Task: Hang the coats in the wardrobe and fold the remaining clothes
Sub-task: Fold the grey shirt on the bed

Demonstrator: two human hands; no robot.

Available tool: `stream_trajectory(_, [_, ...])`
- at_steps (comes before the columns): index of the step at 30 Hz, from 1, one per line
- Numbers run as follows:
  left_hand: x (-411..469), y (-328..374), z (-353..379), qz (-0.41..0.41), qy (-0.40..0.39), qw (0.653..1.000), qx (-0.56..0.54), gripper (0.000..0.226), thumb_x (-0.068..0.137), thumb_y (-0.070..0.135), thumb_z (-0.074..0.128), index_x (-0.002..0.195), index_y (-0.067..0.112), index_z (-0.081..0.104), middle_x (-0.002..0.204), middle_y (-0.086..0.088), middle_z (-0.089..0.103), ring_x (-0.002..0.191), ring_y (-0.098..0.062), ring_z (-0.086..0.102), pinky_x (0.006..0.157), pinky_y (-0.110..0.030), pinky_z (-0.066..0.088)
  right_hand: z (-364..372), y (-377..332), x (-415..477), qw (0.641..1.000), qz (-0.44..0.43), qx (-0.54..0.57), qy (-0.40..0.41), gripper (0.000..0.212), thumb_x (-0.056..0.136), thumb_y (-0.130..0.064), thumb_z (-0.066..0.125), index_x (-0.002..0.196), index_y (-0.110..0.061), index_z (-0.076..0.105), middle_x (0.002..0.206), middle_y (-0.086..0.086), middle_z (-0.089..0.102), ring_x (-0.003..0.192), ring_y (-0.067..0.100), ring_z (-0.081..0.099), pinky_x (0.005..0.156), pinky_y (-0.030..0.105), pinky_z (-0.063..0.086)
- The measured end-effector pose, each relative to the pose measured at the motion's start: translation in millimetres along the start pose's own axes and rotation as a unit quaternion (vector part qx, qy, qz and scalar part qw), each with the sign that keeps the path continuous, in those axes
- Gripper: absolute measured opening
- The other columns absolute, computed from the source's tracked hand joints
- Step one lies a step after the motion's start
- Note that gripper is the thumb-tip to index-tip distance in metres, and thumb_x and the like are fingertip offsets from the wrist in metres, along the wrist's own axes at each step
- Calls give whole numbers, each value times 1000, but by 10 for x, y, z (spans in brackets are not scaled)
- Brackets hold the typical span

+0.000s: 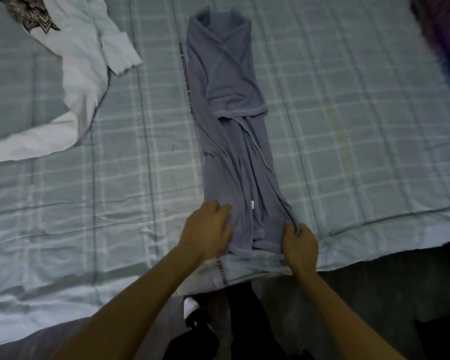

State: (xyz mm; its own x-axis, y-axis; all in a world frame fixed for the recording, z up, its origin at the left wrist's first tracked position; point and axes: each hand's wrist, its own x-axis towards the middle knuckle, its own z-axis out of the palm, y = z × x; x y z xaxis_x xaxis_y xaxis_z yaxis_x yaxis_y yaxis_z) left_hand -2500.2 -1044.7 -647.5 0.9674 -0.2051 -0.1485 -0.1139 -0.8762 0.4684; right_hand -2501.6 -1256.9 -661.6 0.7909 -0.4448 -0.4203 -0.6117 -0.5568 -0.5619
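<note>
A grey-blue shirt (229,120) lies lengthwise on the bed, its sides and sleeves folded in to make a long narrow strip. Its hem is at the near edge of the bed. My left hand (208,229) grips the hem's left corner, fingers curled into the cloth. My right hand (299,242) pinches the hem's right corner in a closed fist. A white long-sleeved garment (81,74) with a dark print lies spread and unfolded at the far left of the bed.
The bed is covered by a pale green checked sheet (348,126). A dark purple-blue bundle (444,48) sits at the far right edge. Below the bed edge I see the dark floor, my dark trousers and a white-toed shoe (190,306).
</note>
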Motion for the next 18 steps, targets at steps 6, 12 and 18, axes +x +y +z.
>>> stream_trajectory(6, [-11, -133, 307, 85, -21, 995, 47, 56, 87, 40, 47, 136, 13, 43, 132, -18, 48, 115, -32, 47, 91, -41, 41, 8, 3, 83, 995, 5, 90, -50, 23, 96, -30, 52, 94, -8, 60, 84, -1, 59, 82, 18, 55, 77, 29, 41])
stream_trajectory(12, [37, 15, 621, 4, -107, 989, 101, 61, 89, 52, 32, 139, 19, 45, 142, -18, 43, 130, -34, 43, 100, -55, 37, -3, -10, 104, 996, -4, 83, -19, 16, 98, -22, 49, 89, -13, 58, 76, -8, 54, 78, 15, 52, 72, 26, 36])
stream_trajectory(18, [-51, -41, 679, 50, -104, 989, 90, 58, 93, 47, 33, 143, 17, 40, 146, -20, 36, 135, -35, 34, 108, -57, 26, -69, -318, -29, 969, -63, 188, 145, 16, 95, -12, 48, 88, -6, 60, 77, 4, 60, 73, 11, 52, 66, 24, 39])
